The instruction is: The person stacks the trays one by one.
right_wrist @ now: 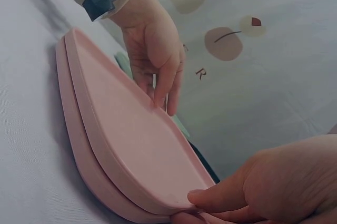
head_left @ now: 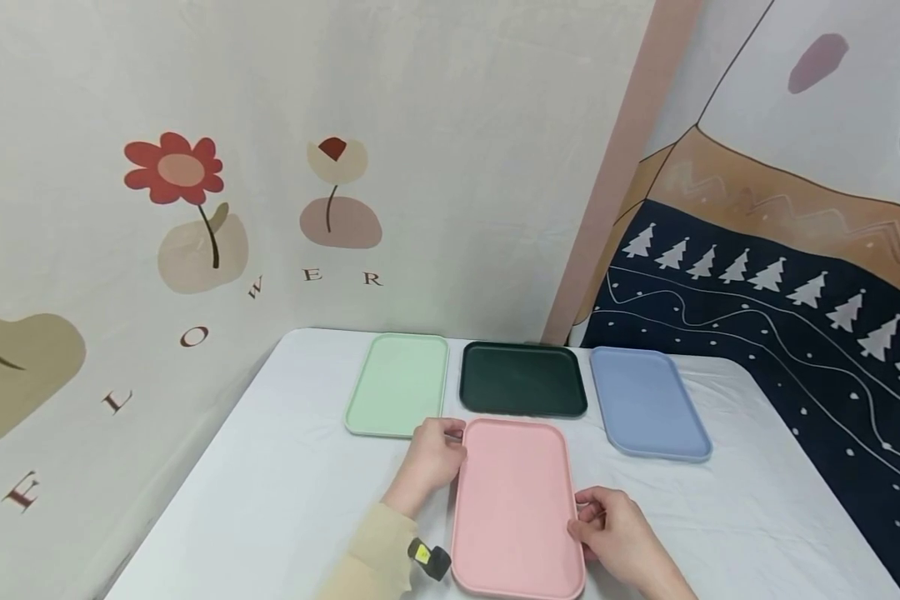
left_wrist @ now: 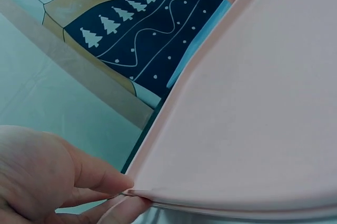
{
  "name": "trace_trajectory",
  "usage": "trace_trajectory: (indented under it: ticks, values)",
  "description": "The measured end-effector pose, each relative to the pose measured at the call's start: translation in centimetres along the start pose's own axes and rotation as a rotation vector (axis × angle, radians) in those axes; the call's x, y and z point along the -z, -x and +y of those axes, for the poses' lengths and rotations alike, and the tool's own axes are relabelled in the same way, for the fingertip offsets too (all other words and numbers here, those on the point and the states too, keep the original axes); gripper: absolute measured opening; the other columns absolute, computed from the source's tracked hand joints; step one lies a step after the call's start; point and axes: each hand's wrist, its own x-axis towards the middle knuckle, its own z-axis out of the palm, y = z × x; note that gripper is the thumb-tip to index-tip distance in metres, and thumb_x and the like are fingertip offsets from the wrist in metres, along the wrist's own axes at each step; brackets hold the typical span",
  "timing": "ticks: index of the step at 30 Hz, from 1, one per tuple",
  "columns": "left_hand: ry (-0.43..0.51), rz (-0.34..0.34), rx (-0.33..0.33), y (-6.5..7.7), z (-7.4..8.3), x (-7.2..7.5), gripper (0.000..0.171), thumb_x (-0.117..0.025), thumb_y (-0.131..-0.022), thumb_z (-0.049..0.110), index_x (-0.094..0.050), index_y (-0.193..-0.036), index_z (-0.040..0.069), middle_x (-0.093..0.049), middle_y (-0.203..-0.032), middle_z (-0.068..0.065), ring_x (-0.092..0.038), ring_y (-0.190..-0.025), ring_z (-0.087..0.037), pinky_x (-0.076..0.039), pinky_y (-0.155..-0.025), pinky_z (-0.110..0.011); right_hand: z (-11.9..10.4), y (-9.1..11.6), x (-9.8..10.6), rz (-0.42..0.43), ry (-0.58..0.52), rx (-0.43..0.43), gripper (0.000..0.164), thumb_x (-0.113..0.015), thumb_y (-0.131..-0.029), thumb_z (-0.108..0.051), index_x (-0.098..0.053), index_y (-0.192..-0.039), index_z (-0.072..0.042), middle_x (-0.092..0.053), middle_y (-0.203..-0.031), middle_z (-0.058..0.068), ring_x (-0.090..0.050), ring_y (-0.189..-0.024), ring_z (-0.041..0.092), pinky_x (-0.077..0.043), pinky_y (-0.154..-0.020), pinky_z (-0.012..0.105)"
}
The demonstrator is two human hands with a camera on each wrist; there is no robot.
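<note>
On the left of my white-covered worktop, toward the far edge, lies a pale green rectangular tray, smooth and plastic-looking with rounded corners. Just on its near side is my left hand, finger and thumb pinched on the far left corner of a pink rectangular tray of the same make. I cannot tell whether my knuckles touch the green rim; if they do, a sideways pull could nudge that tray out of place.

The pink tray sits in the near middle, long side running away from me. The right wrist view shows a second pink rim under it, probably another tray stacked below. If my fingers catch only the upper rim, I judge the two could slide apart or the lower one drop.

Beyond its far end lies a dark green rectangular tray, set crosswise and very near; pushing forward might knock the two together.

On the right, my right hand is clamped on the pink tray's long right edge, nearer me than the left grip. With such uneven holds, lifting could twist it. Farther right lies a light blue rectangular tray, well apart from my fingers.
</note>
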Motion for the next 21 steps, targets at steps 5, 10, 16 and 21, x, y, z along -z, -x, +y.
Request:
trace_trajectory:
  ticks: [5,10,16,21]
  values:
    - [0.021,0.001,-0.008,0.0,0.1,0.3,0.043,-0.066,-0.087,-0.006,-0.066,-0.13,-0.01,-0.069,-0.109,-0.014,-0.073,-0.098,-0.026,-0.063,-0.075,-0.033,0.1,0.3,0.4,-0.025,-0.031,0.037,0.039,-0.072,-0.094,0.001,-0.059,-0.125,0.021,-0.062,-0.087,0.01,-0.067,-0.075,0.025,-0.064,-0.061,0.037]
    - [0.106,-0.007,-0.009,-0.1,0.3,0.8,0.044,-0.064,-0.087,-0.006,-0.065,-0.13,-0.012,-0.068,-0.108,-0.017,-0.073,-0.081,-0.023,-0.063,-0.063,-0.033,0.1,0.5,0.7,-0.029,-0.049,0.072,0.037,-0.07,-0.094,0.001,-0.059,-0.124,0.021,-0.063,-0.087,0.01,-0.068,-0.075,0.025,-0.064,-0.061,0.036]
    - [0.136,-0.009,-0.006,0.1,0.8,1.2,0.042,-0.064,-0.089,-0.005,-0.065,-0.13,-0.011,-0.068,-0.109,-0.016,-0.074,-0.08,-0.025,-0.063,-0.061,-0.032,0.0,0.5,1.2,-0.015,-0.049,0.075,0.035,-0.069,-0.096,0.001,-0.06,-0.123,0.02,-0.062,-0.089,0.01,-0.067,-0.077,0.024,-0.064,-0.061,0.037]
    - [0.152,-0.012,-0.016,0.3,1.4,1.4,0.042,-0.064,-0.09,-0.005,-0.064,-0.131,-0.012,-0.068,-0.112,-0.019,-0.074,-0.087,-0.025,-0.065,-0.063,-0.034,0.1,0.5,2.0,-0.016,-0.043,0.102,0.035,-0.067,-0.099,0.0,-0.058,-0.124,0.022,-0.061,-0.09,0.009,-0.066,-0.077,0.022,-0.065,-0.061,0.037]
